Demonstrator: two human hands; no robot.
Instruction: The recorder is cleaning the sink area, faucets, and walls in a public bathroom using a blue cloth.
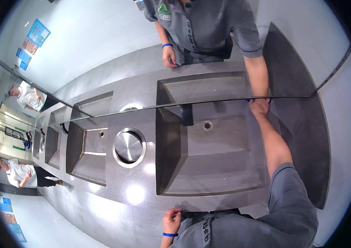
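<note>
My left hand (pixel 171 219), with a blue band at the wrist, has its fingers curled at the front edge of the dark grey stone counter (pixel 132 189); whether it grips anything is unclear. On the right, my right hand (pixel 259 107) reaches across the counter to the lower edge of the wall mirror (pixel 206 83). Small blue bits show on both sides of it, and its fingertips are hidden. Between my arms lies a rectangular stone sink (pixel 219 170) with a round drain (pixel 207 125) and a black faucet (pixel 187 114). The mirror reflects my torso and arms.
Left of the near sink, a round steel bin opening with a lid (pixel 128 147) is set in the counter. Further left lies a second sink (pixel 91 164). A person in a white shirt (pixel 23 175) stands at the far left. A white wall (pixel 343 139) bounds the right side.
</note>
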